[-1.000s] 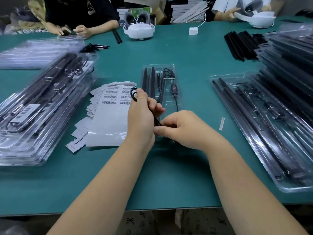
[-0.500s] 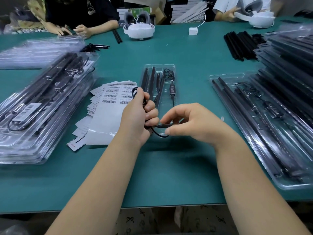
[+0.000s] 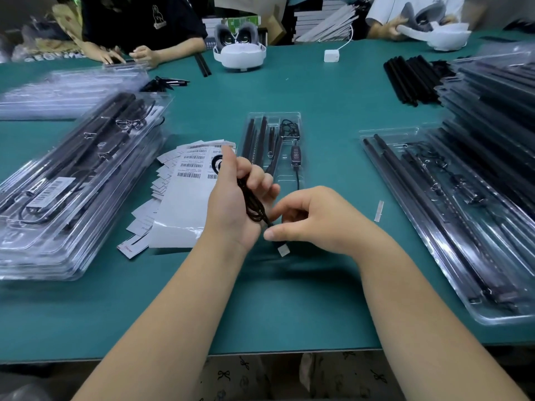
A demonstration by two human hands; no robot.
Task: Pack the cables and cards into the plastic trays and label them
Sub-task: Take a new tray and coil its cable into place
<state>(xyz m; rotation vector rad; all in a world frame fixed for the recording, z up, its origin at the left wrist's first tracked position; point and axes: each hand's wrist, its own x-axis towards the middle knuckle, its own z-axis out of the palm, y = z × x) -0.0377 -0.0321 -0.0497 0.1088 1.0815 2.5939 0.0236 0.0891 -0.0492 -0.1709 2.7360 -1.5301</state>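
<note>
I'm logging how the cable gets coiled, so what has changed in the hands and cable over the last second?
The left hand went from a closed fist to looser fingers, the thin black cable now bundled across its palm. The right hand shifted from pinching a taut length to holding the cable's end by the silver plug, which now shows below it. The clear plastic tray, the white barcode label sheets and the green table stayed put.

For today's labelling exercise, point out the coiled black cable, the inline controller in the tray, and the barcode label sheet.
Coiled black cable (image 3: 252,202), head view, on the bundled loops.
Inline controller (image 3: 295,153), head view, on its body.
Barcode label sheet (image 3: 185,198), head view, on its blank lower part.
</note>
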